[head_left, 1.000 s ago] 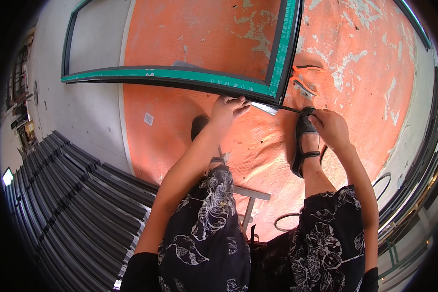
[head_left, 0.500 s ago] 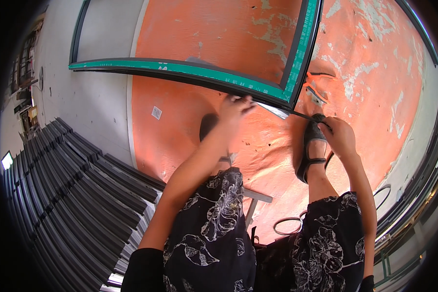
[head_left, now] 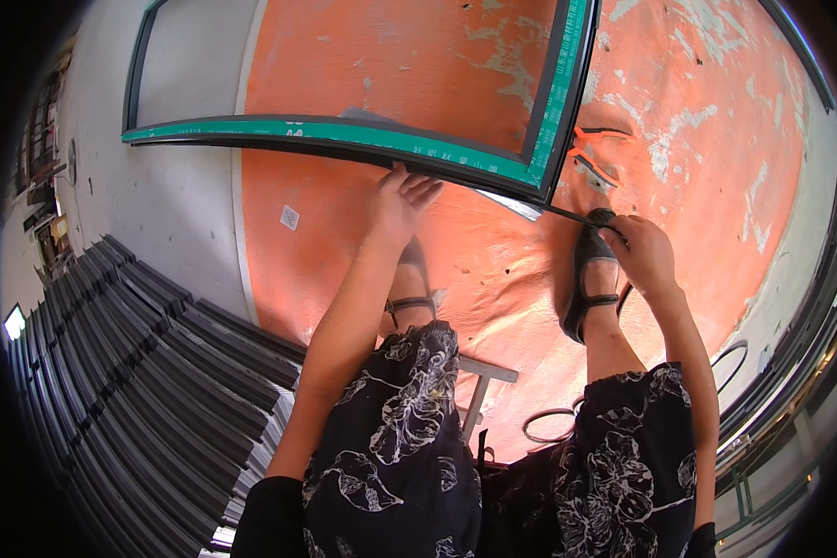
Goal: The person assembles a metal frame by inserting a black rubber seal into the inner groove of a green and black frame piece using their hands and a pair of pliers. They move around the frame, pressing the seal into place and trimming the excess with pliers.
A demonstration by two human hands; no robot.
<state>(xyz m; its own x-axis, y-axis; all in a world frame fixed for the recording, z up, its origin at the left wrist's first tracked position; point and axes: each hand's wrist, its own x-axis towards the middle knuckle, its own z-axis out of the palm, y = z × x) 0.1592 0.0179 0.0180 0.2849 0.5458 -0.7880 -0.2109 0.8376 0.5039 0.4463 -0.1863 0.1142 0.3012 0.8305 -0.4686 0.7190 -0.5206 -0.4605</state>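
Observation:
A dark rectangular frame faced with green protective film (head_left: pixel 344 136) spans the upper part of the view. My left hand (head_left: pixel 405 203) is at its near edge, with fingertips against the black underside and the fingers stretched and slightly apart. Beyond the near right corner, my right hand (head_left: pixel 644 251) pinches a thin black strip (head_left: pixel 567 215). That strip stretches from the corner to my fingers, and part of it appears to hang down behind the hand. Whether it is seated in the edge under my left fingers, I cannot tell.
Orange-handled pliers (head_left: pixel 597 156) lie right of the frame on the worn orange floor covering (head_left: pixel 502 307). Long dark profiles (head_left: pixel 149 372) are stacked at the left. A stool leg (head_left: pixel 474 391) and a black loop of strip (head_left: pixel 549 426) sit between my legs.
My left hand has slid leftward along the near edge, its fingers now spread more. The frame appears shifted slightly left in view. My right hand keeps its pinch on the strip.

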